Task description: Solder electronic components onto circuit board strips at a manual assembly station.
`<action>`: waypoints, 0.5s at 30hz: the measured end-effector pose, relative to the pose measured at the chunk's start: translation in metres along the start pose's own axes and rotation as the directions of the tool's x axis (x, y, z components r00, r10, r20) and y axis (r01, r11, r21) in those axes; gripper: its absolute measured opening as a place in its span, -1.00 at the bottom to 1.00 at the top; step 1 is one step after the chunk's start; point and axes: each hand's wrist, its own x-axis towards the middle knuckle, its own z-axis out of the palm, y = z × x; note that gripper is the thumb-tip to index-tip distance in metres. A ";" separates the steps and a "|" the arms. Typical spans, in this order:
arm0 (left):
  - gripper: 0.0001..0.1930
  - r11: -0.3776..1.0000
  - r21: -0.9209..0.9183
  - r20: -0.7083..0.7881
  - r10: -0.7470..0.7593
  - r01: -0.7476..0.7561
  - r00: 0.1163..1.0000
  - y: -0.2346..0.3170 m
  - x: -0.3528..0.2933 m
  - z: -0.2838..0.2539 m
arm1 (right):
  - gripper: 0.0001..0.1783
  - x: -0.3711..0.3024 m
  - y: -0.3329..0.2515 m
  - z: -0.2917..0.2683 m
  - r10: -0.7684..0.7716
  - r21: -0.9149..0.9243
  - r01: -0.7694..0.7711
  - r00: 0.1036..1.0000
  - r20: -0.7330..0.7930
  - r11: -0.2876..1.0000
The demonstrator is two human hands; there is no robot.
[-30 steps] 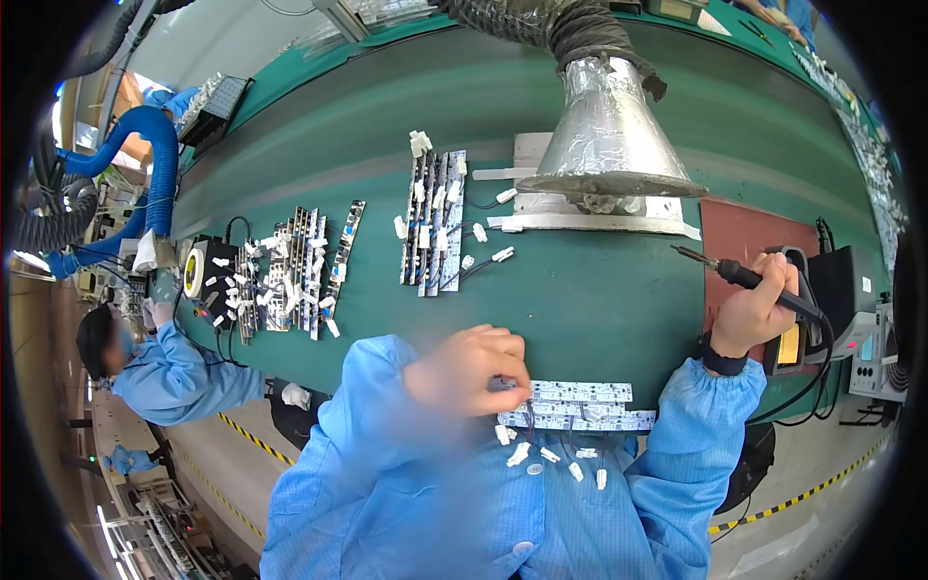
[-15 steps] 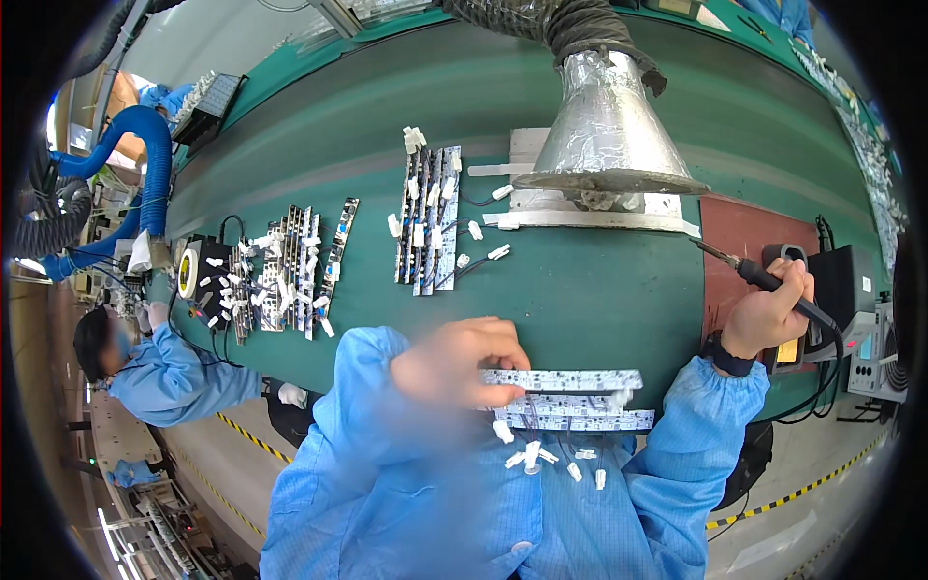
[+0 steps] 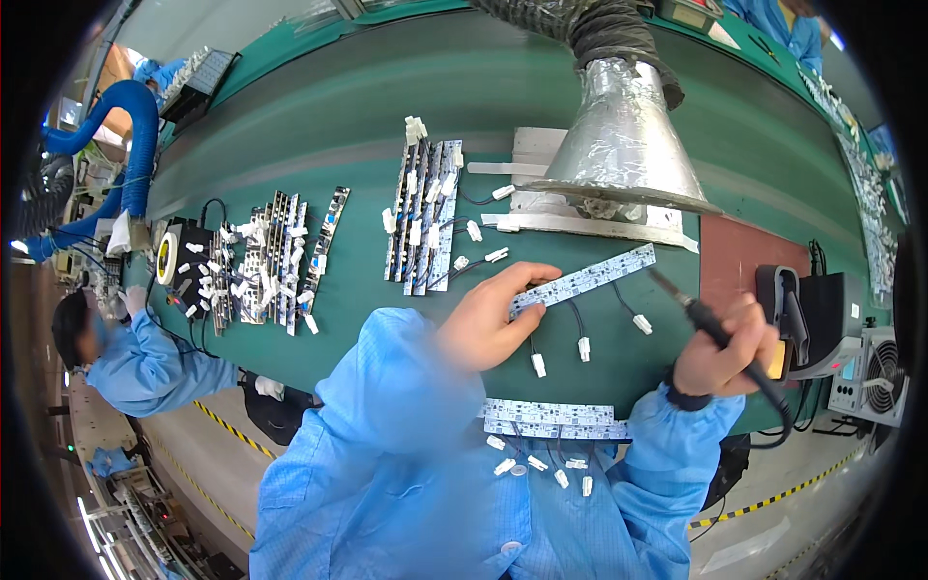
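In my left hand [image 3: 503, 314] I grip one end of a narrow white circuit board strip [image 3: 590, 278], lifted above the green mat and slanting up to the right. Short dark wires with white connectors [image 3: 584, 350] dangle from its lower side. Fingers wrapped round its handle, my right hand [image 3: 725, 348] holds a soldering iron [image 3: 710, 324], its tip pointing up and left near the strip's right end. Tip and strip look apart. More board strips [image 3: 551, 414] lie at the table's near edge, their connectors hanging toward my blue smock.
A foil-covered fume hood [image 3: 623, 135] stands over a pale metal plate [image 3: 536, 145]. Bundled strips [image 3: 420, 217] lie beyond my left hand, with another group [image 3: 266, 256] farther left. The soldering station [image 3: 822, 319] sits right, by a reddish-brown mat [image 3: 739, 251]. A co-worker [image 3: 145, 358] sits left.
My left hand has taken one strip up from the near stack and moved it away from me. My right hand has brought the soldering iron left and nearer, toward that strip.
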 end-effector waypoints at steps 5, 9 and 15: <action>-0.61 1.000 0.029 -0.039 0.002 0.000 0.999 0.000 0.001 0.002 | -0.75 -0.025 -0.015 0.016 -0.228 0.103 0.204 0.897 0.378 0.974; -0.61 0.999 0.025 -0.079 -0.023 0.025 0.997 0.002 -0.001 0.004 | -0.76 -0.025 -0.019 0.027 -0.209 0.082 0.195 0.827 0.522 0.977; -0.61 0.997 0.052 -0.093 -0.043 0.048 0.995 0.004 -0.001 0.004 | -0.77 -0.030 -0.016 0.032 -0.205 0.091 0.185 0.819 0.536 0.978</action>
